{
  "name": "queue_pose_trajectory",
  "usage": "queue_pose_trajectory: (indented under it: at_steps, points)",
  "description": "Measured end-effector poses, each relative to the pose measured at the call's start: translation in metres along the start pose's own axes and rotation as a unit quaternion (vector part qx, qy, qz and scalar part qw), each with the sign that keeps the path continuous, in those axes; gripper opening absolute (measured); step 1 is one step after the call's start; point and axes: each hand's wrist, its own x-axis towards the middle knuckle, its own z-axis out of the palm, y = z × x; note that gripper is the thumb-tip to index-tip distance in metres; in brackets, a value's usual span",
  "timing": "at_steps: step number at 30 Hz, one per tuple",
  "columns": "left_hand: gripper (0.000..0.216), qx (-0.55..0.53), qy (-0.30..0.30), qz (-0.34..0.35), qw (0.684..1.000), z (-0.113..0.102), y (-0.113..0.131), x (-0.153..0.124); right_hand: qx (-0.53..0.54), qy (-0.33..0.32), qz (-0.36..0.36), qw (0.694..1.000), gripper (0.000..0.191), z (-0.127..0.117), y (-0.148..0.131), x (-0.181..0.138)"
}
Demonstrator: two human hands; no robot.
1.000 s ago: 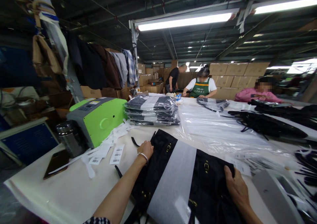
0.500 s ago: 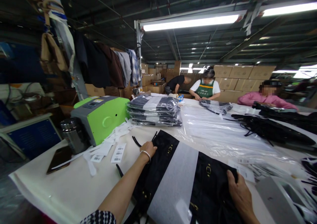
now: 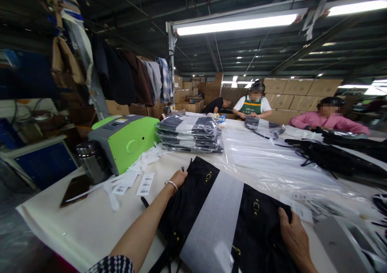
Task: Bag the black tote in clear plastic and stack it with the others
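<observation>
A black garment (image 3: pixel 193 200) with small gold buckles lies flat on the white table (image 3: pixel 87 224) in front of me. A sheet of white tissue paper (image 3: pixel 216 220) runs across its middle. My left hand (image 3: pixel 178 179), with a silver bangle on the wrist, grips the garment's far left corner by its black straps. My right hand (image 3: pixel 292 234) holds the garment's right edge, fingers curled over the cloth.
A green and grey machine (image 3: pixel 125 140), a steel flask (image 3: pixel 90 162), a dark phone (image 3: pixel 74 189) and loose barcode labels (image 3: pixel 145 183) sit at left. Bagged dark garments (image 3: pixel 190 134) are stacked behind; clear plastic bags (image 3: pixel 266 164) spread right. Three people work at the far end.
My left hand has gathered in the loose black straps that lay beyond the corner and shifted slightly. The right hand stays on the right edge. The view has drifted a little.
</observation>
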Motion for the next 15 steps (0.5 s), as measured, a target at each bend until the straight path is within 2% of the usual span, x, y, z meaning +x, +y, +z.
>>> queue_pose_trajectory:
  at_steps: [3,6,11,15]
  points:
    - [0.032,0.037,0.011,-0.022,0.999,0.010,-0.005,-0.002,-0.001,-0.007,-0.006,1.000,0.080,-0.001,-0.001,0.000]
    - [0.033,0.063,0.021,-0.021,0.998,0.004,-0.006,-0.011,-0.004,-0.009,-0.004,1.000,0.081,-0.001,0.000,0.000]
    - [0.038,0.104,0.043,0.017,0.993,-0.015,-0.019,-0.061,-0.003,-0.003,-0.001,1.000,0.080,0.001,0.001,0.001]
    - [0.041,0.169,0.077,-0.002,0.983,-0.010,-0.031,-0.090,-0.004,0.001,-0.002,1.000,0.079,0.001,0.003,0.002]
